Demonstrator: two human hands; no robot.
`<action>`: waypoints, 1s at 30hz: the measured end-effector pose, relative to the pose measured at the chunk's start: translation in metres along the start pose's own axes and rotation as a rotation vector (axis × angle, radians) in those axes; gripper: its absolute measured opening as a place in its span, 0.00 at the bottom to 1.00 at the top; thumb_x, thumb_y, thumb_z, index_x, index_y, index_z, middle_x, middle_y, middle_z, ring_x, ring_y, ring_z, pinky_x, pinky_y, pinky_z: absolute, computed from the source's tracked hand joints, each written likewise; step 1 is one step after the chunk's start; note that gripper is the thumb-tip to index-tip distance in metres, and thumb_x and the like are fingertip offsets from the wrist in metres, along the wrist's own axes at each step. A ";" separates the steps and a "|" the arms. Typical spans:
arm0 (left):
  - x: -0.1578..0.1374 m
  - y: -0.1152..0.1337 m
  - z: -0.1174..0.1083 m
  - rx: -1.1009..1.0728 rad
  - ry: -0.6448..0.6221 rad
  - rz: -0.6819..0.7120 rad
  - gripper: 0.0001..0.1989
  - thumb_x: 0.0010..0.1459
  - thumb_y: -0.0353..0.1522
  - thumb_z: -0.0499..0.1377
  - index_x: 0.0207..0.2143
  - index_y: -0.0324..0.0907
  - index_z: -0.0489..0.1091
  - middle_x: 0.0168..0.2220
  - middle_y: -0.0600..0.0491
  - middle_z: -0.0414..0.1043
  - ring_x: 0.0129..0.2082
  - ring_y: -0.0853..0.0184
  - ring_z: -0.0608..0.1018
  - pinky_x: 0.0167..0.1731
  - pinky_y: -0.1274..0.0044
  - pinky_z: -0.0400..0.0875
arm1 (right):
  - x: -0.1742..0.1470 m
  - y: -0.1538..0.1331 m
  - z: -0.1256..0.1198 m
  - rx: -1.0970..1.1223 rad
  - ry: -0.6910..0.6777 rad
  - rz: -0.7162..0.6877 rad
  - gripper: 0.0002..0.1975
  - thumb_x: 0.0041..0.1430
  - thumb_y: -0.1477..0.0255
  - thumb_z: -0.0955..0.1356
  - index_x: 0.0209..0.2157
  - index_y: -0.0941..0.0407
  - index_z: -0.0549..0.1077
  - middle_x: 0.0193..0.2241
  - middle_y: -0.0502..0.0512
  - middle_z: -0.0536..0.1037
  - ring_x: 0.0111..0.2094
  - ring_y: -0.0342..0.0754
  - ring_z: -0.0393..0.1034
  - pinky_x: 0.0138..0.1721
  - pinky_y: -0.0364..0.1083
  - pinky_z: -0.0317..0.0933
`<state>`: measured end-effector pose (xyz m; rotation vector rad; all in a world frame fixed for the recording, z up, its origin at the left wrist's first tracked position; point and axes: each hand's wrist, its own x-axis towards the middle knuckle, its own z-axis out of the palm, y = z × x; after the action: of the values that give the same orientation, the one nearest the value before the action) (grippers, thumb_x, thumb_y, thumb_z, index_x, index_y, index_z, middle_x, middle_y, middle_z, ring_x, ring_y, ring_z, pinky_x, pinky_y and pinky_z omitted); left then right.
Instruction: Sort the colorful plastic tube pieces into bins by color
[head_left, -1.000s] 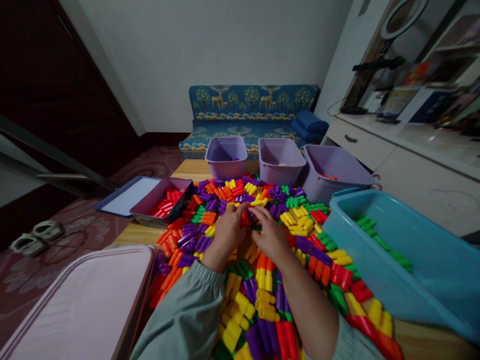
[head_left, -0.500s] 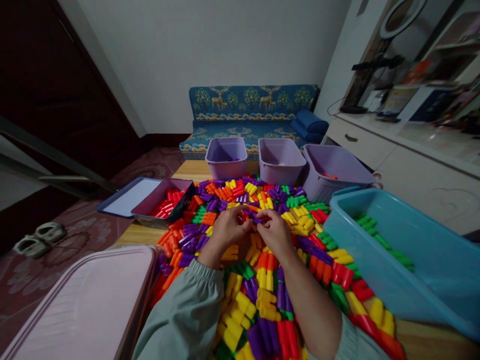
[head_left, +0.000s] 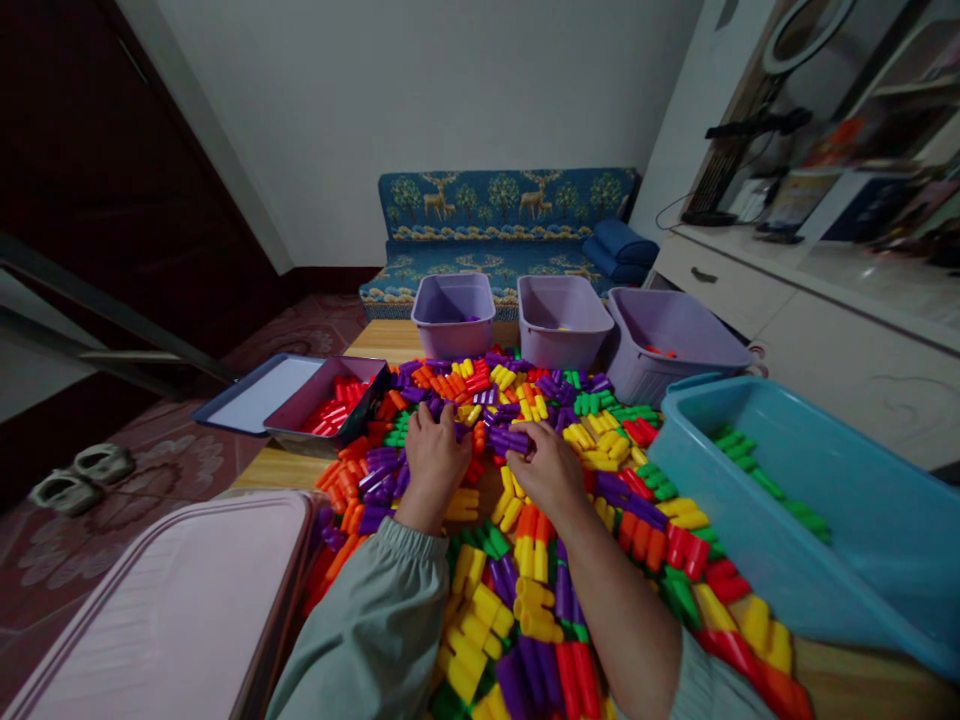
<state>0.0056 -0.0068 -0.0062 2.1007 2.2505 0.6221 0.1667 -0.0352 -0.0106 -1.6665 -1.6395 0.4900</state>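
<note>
My right hand (head_left: 551, 466) pinches a purple plastic building block (head_left: 507, 440) made of joined tubes, above the middle of the pile. To its left, my left hand (head_left: 436, 462) rests palm down with its fingers apart, the tips close to other purple blocks; whether they touch one is unclear. An orange block (head_left: 479, 437) lies between the hands. All around spread tube-shaped blocks in yellow, red, green, orange and purple, among them a yellow block (head_left: 538, 612) in front of my wrists.
Three lilac bins (head_left: 452, 340) stand along the far side, each with a few blocks. A turquoise tub (head_left: 757, 520) with green blocks is at right. At left are an open box (head_left: 352, 440) of red blocks and a pale pink lid (head_left: 172, 590). Behind is a blue sofa (head_left: 510, 255).
My hands were together over a purple and an orange piece. Now they are apart: the left has moved left and spread its fingers, while the right keeps a purple block.
</note>
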 end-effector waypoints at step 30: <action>0.008 0.012 -0.002 -1.464 -0.320 -0.055 0.25 0.40 0.40 0.72 0.40 0.35 0.75 0.20 0.57 0.69 0.18 0.75 0.67 0.20 0.82 0.61 | 0.000 -0.008 -0.002 0.656 -0.030 -0.036 0.18 0.54 0.67 0.69 0.47 0.55 0.74 0.42 0.55 0.80 0.39 0.50 0.75 0.39 0.46 0.70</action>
<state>0.0157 0.0012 0.0009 1.1820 0.9672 1.2388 0.1623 -0.0362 -0.0039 -1.1394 -1.3233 0.9208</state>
